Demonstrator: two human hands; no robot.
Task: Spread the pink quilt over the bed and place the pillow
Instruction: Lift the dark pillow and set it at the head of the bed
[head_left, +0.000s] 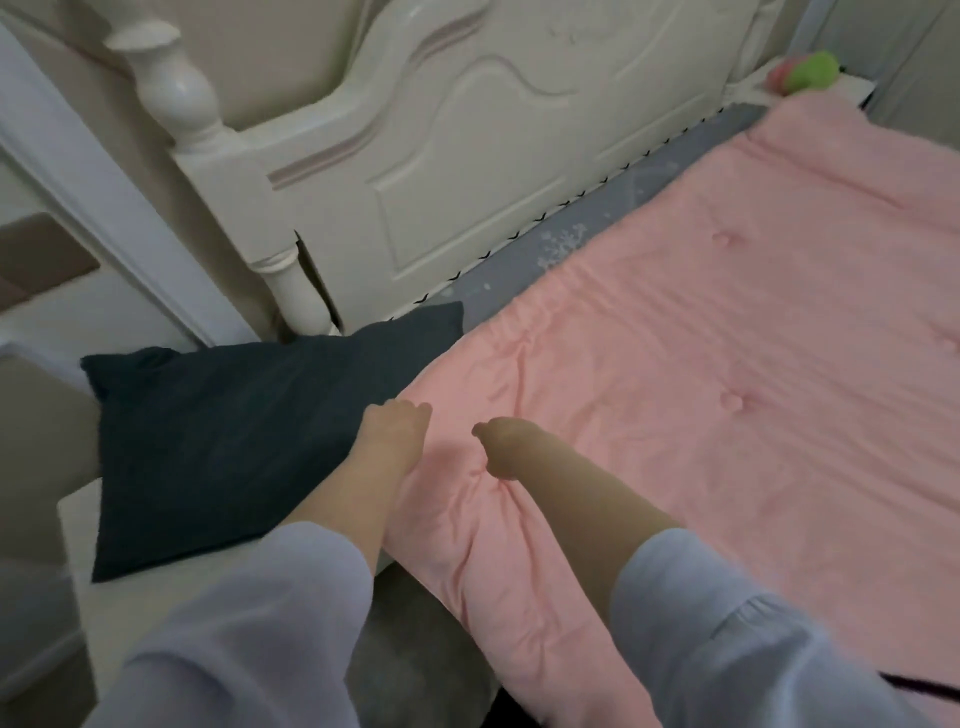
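Observation:
The pink quilt (727, 364) lies spread across the bed, its near corner hanging over the bed's edge. A dark blue pillow (234, 436) rests on a white bedside surface to the left, its far corner touching the bed. My left hand (392, 436) is at the quilt's left edge, right beside the pillow, fingers curled down. My right hand (501, 447) presses on the quilt close by, fingers closed into bunched fabric. Whether either hand truly grips the cloth is hidden by the knuckles.
A cream carved headboard (467, 145) with a turned post stands along the top. A strip of grey patterned sheet (597, 228) shows between quilt and headboard. A green and pink toy (802, 73) sits at the far corner. The white bedside surface (130, 597) is at lower left.

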